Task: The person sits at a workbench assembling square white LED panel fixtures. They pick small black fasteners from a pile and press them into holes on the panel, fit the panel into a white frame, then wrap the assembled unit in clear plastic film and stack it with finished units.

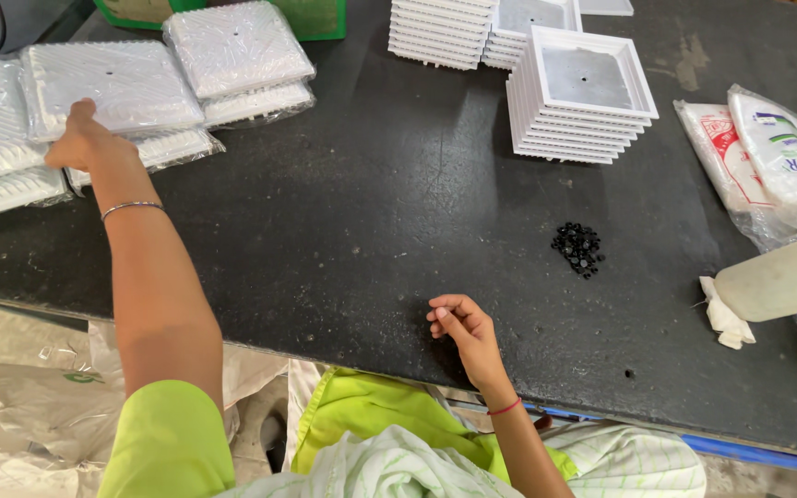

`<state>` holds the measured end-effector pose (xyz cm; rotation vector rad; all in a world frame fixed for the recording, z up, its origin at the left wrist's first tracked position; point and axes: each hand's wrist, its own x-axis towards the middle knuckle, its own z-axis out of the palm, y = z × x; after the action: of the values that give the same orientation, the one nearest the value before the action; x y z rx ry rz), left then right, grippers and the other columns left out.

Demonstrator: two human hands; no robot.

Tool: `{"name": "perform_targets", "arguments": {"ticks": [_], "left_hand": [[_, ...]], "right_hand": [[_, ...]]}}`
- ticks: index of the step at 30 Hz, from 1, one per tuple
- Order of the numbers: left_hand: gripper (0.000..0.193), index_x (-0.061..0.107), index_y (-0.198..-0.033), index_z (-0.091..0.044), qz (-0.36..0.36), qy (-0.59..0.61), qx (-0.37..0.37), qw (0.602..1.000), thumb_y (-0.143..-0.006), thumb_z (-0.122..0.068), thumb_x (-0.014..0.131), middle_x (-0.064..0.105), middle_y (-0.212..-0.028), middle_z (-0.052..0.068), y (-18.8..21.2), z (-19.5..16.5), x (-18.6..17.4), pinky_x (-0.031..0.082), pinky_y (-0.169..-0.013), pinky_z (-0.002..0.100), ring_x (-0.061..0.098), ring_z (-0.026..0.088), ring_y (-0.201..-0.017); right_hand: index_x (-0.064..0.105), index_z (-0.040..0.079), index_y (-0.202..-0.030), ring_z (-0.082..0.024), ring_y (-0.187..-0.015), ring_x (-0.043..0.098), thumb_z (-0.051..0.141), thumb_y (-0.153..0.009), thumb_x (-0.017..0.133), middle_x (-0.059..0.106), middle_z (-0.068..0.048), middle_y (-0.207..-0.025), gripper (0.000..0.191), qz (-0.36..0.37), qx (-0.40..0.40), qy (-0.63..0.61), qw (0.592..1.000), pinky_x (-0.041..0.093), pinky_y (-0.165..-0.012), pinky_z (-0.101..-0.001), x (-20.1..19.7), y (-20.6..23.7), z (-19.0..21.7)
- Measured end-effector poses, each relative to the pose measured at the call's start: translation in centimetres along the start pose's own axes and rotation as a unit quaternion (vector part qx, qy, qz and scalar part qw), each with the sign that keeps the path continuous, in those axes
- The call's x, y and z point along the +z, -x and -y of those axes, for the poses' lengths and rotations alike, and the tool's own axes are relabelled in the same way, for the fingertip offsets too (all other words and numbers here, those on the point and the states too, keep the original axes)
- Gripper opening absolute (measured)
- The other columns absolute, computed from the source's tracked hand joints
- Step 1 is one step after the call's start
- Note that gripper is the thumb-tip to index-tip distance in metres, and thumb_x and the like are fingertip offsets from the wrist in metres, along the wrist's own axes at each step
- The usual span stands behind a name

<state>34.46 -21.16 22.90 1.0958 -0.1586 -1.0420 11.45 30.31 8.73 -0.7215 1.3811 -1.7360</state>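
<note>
My left hand (88, 140) reaches far left and rests on a clear-wrapped pack of white square pieces (108, 88), gripping its near edge. More wrapped packs (237, 51) lie stacked around it. My right hand (461, 334) sits on the dark table (362, 212) near the front edge, fingers loosely curled; whether anything small is in them is not visible. A small pile of black beads or caps (579, 249) lies to its right, apart from the hand.
Stacks of white square frames (581, 97) stand at the back, with more stacks (440, 32) behind. Printed plastic bags (767, 161) and a pale plastic bottle (781, 277) on a white rag lie at the right. Plastic sacks sit below the table's left edge.
</note>
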Motion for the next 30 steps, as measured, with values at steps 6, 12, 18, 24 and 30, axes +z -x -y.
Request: {"name": "perform_targets", "arguments": {"ticks": [6, 12, 18, 24, 30], "left_hand": [[0.067, 0.039, -0.112, -0.004, 0.072, -0.014, 0.021, 0.997, -0.066, -0.011, 0.086, 0.059, -0.106, 0.017, 0.6, -1.0, -1.9, 0.045, -0.051, 0.041, 0.064, 0.027, -0.079], [0.071, 0.033, -0.115, -0.011, 0.206, 0.077, 0.147, 0.964, -0.072, -0.001, 0.090, 0.050, -0.102, 0.013, -0.2, -1.9, -5.6, 0.054, -0.060, 0.039, 0.063, 0.024, -0.081], [0.069, 0.035, -0.131, -0.008, 0.373, 0.016, 0.254, 0.893, -0.094, 0.006, 0.091, 0.065, -0.103, 0.018, 0.5, -1.9, -9.9, 0.055, -0.085, 0.034, 0.063, 0.023, -0.097], [0.066, 0.042, -0.134, -0.007, 0.529, -0.216, 0.217, 0.791, -0.094, -0.008, 0.093, 0.063, -0.103, 0.011, 10.4, -0.6, -11.3, 0.055, -0.077, 0.030, 0.065, 0.017, -0.094], [0.054, 0.065, -0.114, -0.014, 0.573, -0.366, 0.382, 0.626, -0.073, -0.031, 0.097, 0.077, -0.093, 0.010, 24.0, 0.3, -11.2, 0.061, -0.071, 0.036, 0.078, 0.022, -0.081]], "right_hand": [[0.069, 0.002, -0.116, -0.010, -0.084, 0.063, 0.013, -0.102, 0.061, 0.070, -0.004, -0.097, 0.019, 0.001, -0.003, 0.009, 1.000, 0.054, -0.079, -0.0270, 0.0, 1.2, 0.4], [0.069, 0.002, -0.115, -0.010, -0.083, 0.063, 0.011, -0.101, 0.061, 0.071, -0.004, -0.096, 0.018, -0.006, -0.010, 0.020, 1.000, 0.054, -0.077, -0.0266, -0.5, 1.5, 0.8], [0.069, 0.002, -0.115, -0.009, -0.083, 0.064, 0.010, -0.102, 0.061, 0.071, -0.005, -0.097, 0.017, 0.000, -0.011, 0.036, 0.999, 0.055, -0.077, -0.0256, -1.6, 1.6, 0.7], [0.069, 0.001, -0.116, -0.010, -0.083, 0.064, 0.009, -0.103, 0.061, 0.072, -0.005, -0.098, 0.017, -0.009, -0.022, 0.018, 1.000, 0.055, -0.077, -0.0248, -1.9, 2.1, 1.1], [0.066, 0.002, -0.120, -0.009, -0.093, 0.065, 0.010, -0.102, 0.065, 0.070, -0.003, -0.107, 0.019, -0.037, -0.108, 0.059, 0.992, 0.056, -0.081, -0.0247, 0.2, 3.1, 5.4]]}}
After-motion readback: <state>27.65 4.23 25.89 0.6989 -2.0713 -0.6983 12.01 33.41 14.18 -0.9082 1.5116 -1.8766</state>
